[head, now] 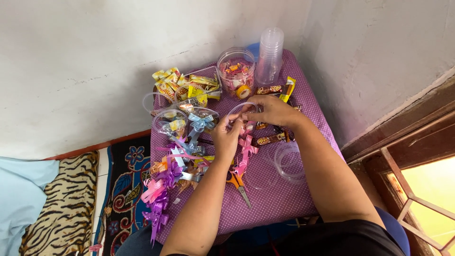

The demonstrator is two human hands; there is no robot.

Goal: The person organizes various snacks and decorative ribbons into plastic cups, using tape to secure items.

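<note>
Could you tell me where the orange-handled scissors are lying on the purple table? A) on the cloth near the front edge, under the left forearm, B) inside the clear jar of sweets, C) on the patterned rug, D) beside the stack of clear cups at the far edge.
A: the orange-handled scissors lie on the purple dotted tablecloth just below the left hand, with the blades pointing toward the near edge.

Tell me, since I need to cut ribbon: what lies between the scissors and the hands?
In the head view, a pink ribbon trails from the left hand and right hand down to the orange-handled scissors.
</note>
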